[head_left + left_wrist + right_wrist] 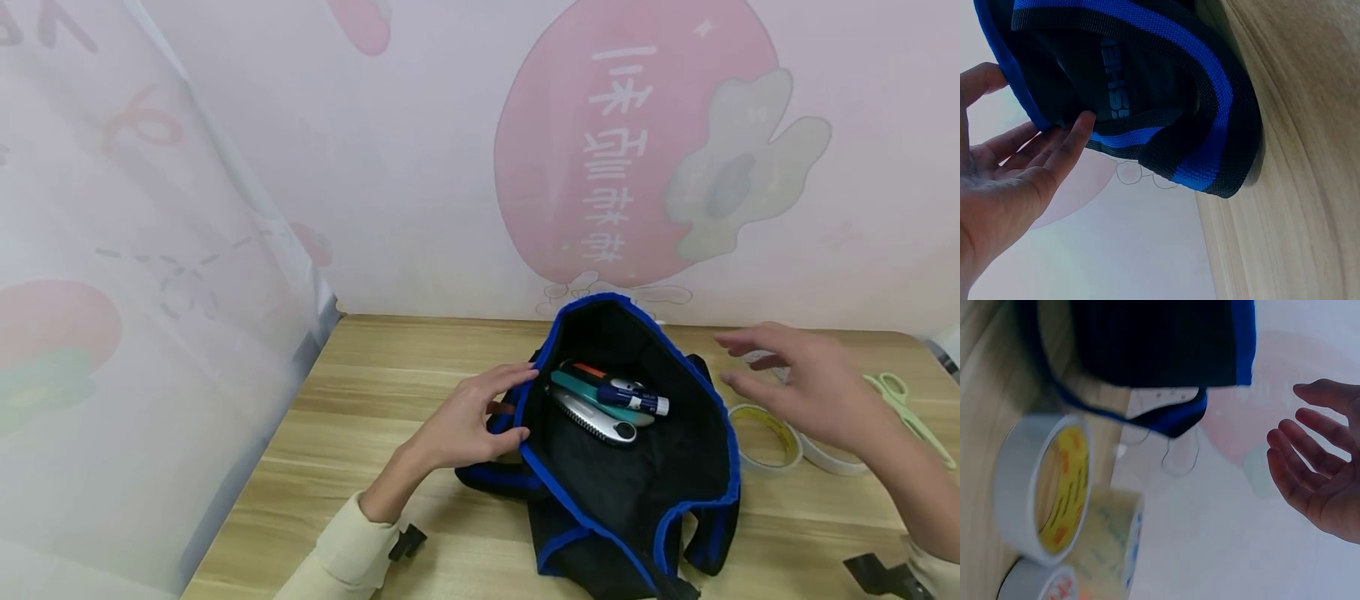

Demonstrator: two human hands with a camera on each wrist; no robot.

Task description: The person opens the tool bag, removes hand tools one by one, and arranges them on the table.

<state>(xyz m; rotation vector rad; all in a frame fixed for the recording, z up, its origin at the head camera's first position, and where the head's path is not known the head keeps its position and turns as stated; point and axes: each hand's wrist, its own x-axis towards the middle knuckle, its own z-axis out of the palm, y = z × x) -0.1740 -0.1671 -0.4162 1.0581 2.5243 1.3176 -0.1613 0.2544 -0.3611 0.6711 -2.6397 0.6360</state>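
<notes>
A black bag (637, 475) with blue edging stands with its mouth wide on the wooden table. Inside lie a silver-grey utility knife (592, 417), a teal tool (573, 385) of unclear kind, a dark blue tube with a white end (630, 398), and something black and orange partly covered by them. My left hand (472, 417) holds the bag's left rim, thumb and fingers apart along the blue edge; in the left wrist view one finger lies against the outer fabric. To the bag's right, my right hand (810, 383) hovers with loosely bent fingers and nothing in them.
Below the right hand are a tape roll (1010, 487) with a yellow inner core, a second white roll (1029, 584) and a clear packing tape roll (1107, 531). Light green scissors (903, 404) lie at the far right. A printed curtain (420, 167) hangs behind the table.
</notes>
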